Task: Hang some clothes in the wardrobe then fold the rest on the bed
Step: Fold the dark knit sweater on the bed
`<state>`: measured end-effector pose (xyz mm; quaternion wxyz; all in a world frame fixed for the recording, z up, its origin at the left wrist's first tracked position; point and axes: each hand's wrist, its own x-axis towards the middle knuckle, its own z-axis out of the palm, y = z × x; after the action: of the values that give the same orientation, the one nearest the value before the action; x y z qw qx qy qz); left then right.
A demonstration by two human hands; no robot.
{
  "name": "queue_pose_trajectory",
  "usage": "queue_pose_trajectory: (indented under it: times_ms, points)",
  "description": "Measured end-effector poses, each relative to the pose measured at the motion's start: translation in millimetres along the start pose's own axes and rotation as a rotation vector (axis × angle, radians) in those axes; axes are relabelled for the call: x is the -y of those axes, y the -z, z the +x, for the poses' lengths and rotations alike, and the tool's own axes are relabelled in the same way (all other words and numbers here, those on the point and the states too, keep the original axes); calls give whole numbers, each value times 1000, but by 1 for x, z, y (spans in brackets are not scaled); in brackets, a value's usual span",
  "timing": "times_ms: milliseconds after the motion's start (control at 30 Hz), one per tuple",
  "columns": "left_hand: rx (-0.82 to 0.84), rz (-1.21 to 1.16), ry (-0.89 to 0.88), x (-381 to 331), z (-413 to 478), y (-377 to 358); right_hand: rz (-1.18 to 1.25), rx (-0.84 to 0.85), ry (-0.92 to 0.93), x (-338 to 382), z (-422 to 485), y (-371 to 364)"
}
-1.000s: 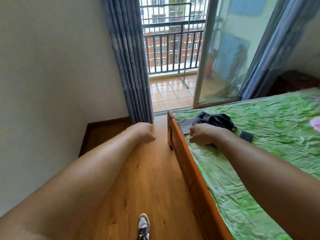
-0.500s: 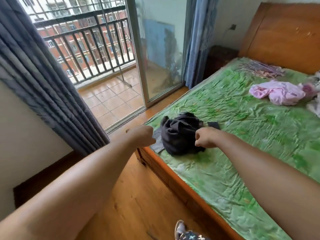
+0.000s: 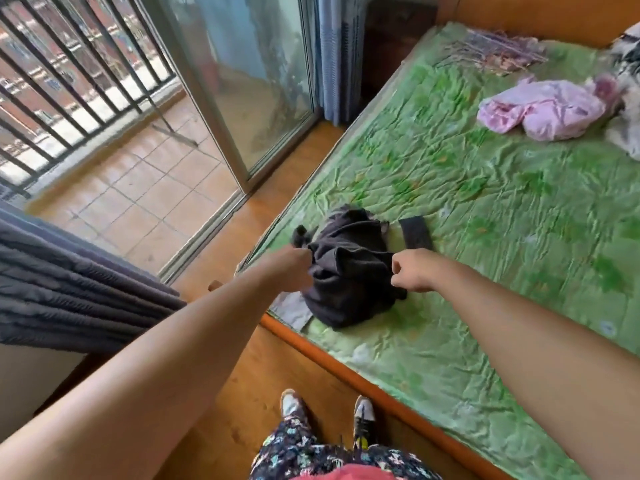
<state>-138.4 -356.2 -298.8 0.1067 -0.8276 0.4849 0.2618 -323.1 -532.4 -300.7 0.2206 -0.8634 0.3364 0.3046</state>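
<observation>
Lying crumpled on the near corner of the bed [image 3: 485, 188], close to its wooden frame [image 3: 346, 370]: one dark garment [image 3: 349, 275], bunched in a heap on the green sheet. Under that heap, at the very corner of the bed: one flat grey cloth [image 3: 294, 308], partly covered. Further in on the bed, just beside the heap: one short black strip [image 3: 415, 233], lying flat.

Left hand [image 3: 294, 270]: fingers curled into a fist on the side of the heap toward the bed's outer edge, gripping a puckered fold of the dark garment. Right hand [image 3: 414, 271]: fingers curled, thumb and forefinger drawn together at the side of the heap toward the bed's middle. Whether cloth is caught between them cannot be told. Both forearms are bare and extend over the frame.

Toward the head end of the bed:
- one pink garment [image 3: 547, 112], crumpled, well apart from the dark garment;
- one pale patterned cloth [image 3: 498, 51], spread flat nearer the headboard;
- one black-and-white cloth [image 3: 627, 64], just beside the pink garment and cut off by the picture edge.

On the wooden floor beside the bed: two shoes [image 3: 290, 405]. Beyond the bed's long side: glass door [image 3: 256, 81], blue curtain [image 3: 337, 46], balcony railing [image 3: 69, 64].
</observation>
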Motion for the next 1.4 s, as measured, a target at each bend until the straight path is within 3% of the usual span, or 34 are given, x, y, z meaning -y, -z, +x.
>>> queue_pose_trajectory:
  times_ms: [200, 467, 667, 800, 867, 1100, 1233, 1400]
  points:
    - [103, 53, -148, 34, 106, -14, 84, 44, -80, 15, 87, -37]
    - [204, 348, -438, 50, 224, -70, 285, 32, -228, 55, 196, -124]
    - [191, 515, -564, 43, 266, -87, 231, -331, -356, 78, 224, -168]
    - [107, 574, -590, 43, 272, -78, 330, -548, -283, 83, 222, -176]
    - [51, 514, -604, 45, 269, -69, 445, -622, -260, 83, 215, -167]
    - [-28, 128, -739, 27, 241, 15, 789, -785, -430, 70, 159, -87]
    - [-93, 30, -792, -7, 206, 85, 678, -801, -310, 43, 91, -28]
    - [-296, -15, -821, -55, 144, 167, 449, -613, -302, -8, 0, 34]
